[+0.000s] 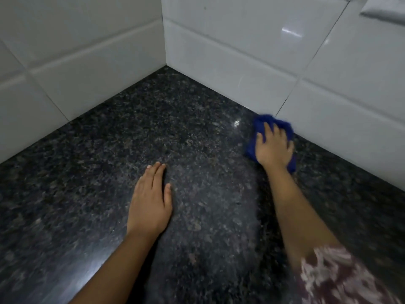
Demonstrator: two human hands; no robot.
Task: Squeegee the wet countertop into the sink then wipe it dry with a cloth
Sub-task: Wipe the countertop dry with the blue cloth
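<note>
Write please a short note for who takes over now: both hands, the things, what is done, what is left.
Left hand: flat on the countertop, fingers straight, holding nothing.
Right hand: presses the cloth on the countertop, near the right wall.
Squeegee, sink: not in view.
Done: cloth wiping begun, so squeegeeing is probably over.
Left: wipe the rest; the dull patch between the hands may be damp.

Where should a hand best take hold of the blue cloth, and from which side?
From above, palm down, on its middle: the cloth lies bunched flat on the countertop beside the wall, so no edge stands up to pinch. The right hand presses it so.
</note>
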